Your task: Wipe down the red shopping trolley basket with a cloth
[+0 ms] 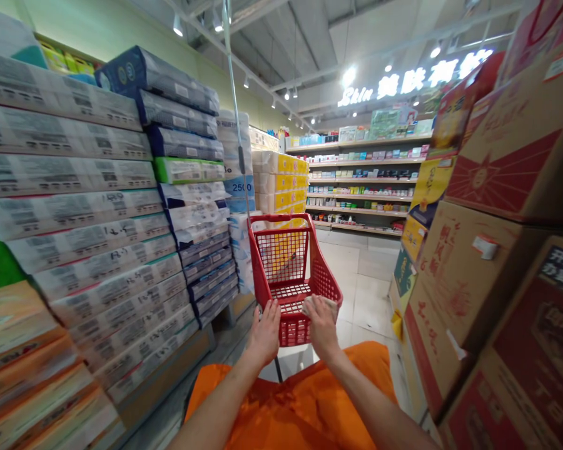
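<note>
Cart [293, 290] between packs [75, 159] left and boxes [478, 269] right, near rim [294, 319] within easy reach. Left hand [265, 331] at rim, fingers slightly apart, probably steadying. Right hand [323, 325] over cloth [332, 304], likely keeping it there; can't tell if either clamps.

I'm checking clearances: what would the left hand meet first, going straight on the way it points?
Most likely the red shopping cart: the left hand points forward at its near left part, though depth, and whether they already touch, are unclear.
</note>
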Tool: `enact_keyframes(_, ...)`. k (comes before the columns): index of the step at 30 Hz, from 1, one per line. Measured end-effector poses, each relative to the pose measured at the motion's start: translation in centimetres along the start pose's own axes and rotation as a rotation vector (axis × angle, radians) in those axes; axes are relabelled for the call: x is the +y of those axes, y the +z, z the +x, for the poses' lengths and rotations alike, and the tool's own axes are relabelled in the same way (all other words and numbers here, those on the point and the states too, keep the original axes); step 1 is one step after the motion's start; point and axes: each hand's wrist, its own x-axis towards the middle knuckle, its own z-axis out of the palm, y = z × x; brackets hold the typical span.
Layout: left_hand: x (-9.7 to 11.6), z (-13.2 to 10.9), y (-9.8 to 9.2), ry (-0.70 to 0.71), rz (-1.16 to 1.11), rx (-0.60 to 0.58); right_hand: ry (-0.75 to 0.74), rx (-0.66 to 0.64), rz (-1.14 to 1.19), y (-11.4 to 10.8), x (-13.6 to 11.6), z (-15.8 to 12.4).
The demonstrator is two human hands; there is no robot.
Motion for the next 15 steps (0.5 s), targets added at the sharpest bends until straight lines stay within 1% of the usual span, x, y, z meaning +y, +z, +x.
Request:
enact_keyframes(2, -0.7, 0.4, -0.5, 0.027, -0.004, 0.023, -0.089, -0.027, 0.02, 0.7, -1.5, -0.3)
enact_keyframes(3, -1.0, 0.7, -0.9, 0.05, -0.01, 0.029, -0.106, -0.027, 0.023, 0.9, -1.8, -0.4)
enact_keyframes(5, -1.5, 1.4, -1.8, 0.103, -0.021, 0.032, -0.102, -0.01, 0.027, 1.0, -1.5, -0.4)
enact_keyframes(7, -1.4, 2.1, -2.5, 0.141, -0.014, 0.028, -0.114, -0.003, 0.045, 0.7, -0.2, -0.2)
enact_keyframes(10, -0.2, 2.9, -3.2, 0.142, 0.004, 0.043, -0.156, 0.009, 0.078, 0.2, 2.2, 0.0)
enact_keyframes(13, 1.8, 3.0, -3.5, 0.147, -0.018, 0.053, -0.175, 0.018, 0.105, -0.4, 4.4, 0.3)
enact_keyframes(15, 3.3, 2.9, -3.7, 0.175, -0.035, 0.05, -0.164, 0.014, 0.121, -0.9, 6.0, 0.4)
